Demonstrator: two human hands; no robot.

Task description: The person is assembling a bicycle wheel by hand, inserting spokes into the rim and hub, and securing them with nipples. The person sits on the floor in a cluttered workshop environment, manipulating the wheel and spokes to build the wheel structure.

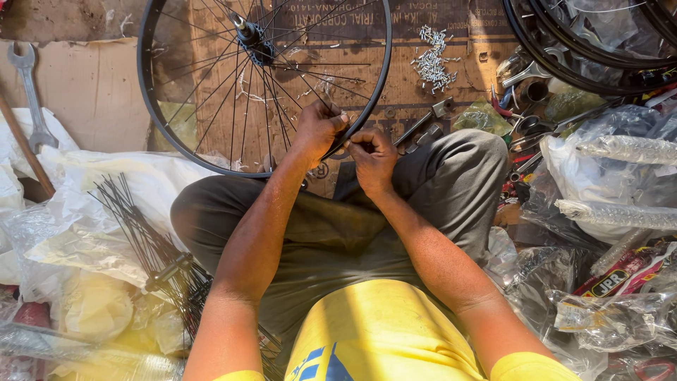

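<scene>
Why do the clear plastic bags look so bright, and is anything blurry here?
Head view: strong sunlight strikes the clear plastic bags at right, causing white glare; the left hand and right hand on the black spoked bicycle wheel rim stay sharp; the yellow shirt is close and slightly soft; edges bow a little from the wide lens.

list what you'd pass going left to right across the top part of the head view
spanner → bicycle wheel rim → wheel hub → left hand → right hand → pile of spoke nipples → stacked black rims
</scene>
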